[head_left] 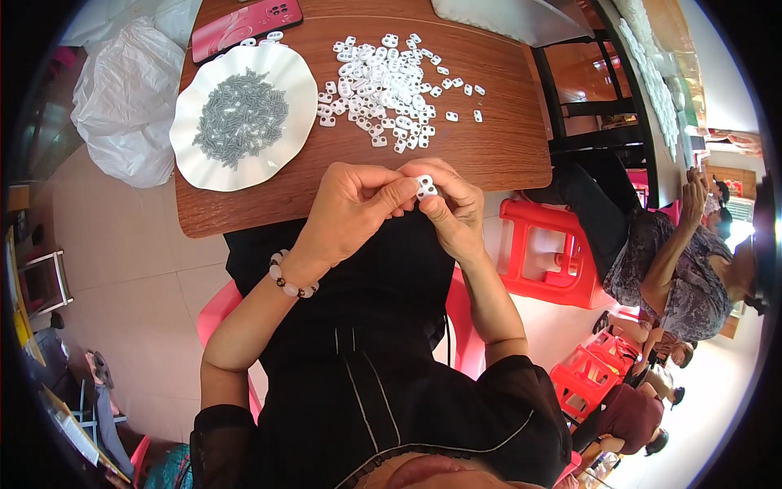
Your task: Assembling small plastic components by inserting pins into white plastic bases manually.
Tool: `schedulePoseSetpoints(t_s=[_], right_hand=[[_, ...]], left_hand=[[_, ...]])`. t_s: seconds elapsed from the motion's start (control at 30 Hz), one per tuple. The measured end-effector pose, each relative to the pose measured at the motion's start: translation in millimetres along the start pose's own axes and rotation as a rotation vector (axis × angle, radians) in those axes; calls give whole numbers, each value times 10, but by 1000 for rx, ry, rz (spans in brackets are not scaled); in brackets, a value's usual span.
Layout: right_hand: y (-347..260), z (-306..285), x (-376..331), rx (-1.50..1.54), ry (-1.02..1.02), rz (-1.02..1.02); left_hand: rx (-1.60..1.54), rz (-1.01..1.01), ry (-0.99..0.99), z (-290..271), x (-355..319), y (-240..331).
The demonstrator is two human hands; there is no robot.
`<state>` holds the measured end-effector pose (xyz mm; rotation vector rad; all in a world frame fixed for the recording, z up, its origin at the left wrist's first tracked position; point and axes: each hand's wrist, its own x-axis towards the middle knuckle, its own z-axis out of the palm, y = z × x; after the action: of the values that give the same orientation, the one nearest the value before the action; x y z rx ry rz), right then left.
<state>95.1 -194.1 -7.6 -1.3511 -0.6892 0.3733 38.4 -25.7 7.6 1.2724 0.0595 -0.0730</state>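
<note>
Just in front of the table edge, my two hands meet over a small white plastic piece with holes (pixel 425 182). My right hand (pixel 458 213) grips that piece between thumb and fingers. The thumb and forefinger of my left hand (pixel 346 210) are pinched together against its left side, and whatever lies between them is hidden. Beyond my hands, a loose heap of similar white plastic pieces (pixel 383 81) covers part of the brown table (pixel 505 151). To the left, a white wavy-rimmed plate (pixel 187 155) holds a pile of small grey spring-like pieces (pixel 242 118).
A pink phone (pixel 244 28) lies at the table's far left, beside a few white pieces. A white plastic bag (pixel 130 102) hangs left of the table. Red plastic stools (pixel 562 253) stand on the right, where other people (pixel 692 277) sit.
</note>
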Motion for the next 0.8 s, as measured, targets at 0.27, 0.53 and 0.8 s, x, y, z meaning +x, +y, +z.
schedulePoseSetpoints(t_s=[0.27, 0.53, 0.8], right_hand=[[61, -9, -4, 24, 1, -29], [80, 4, -6, 37, -6, -31], [30, 80, -13, 186, 190, -28]], left_hand=[[-128, -64, -14, 17, -29, -8], [-80, 14, 46, 43, -20, -80], [-130, 22, 118, 68, -23, -108]])
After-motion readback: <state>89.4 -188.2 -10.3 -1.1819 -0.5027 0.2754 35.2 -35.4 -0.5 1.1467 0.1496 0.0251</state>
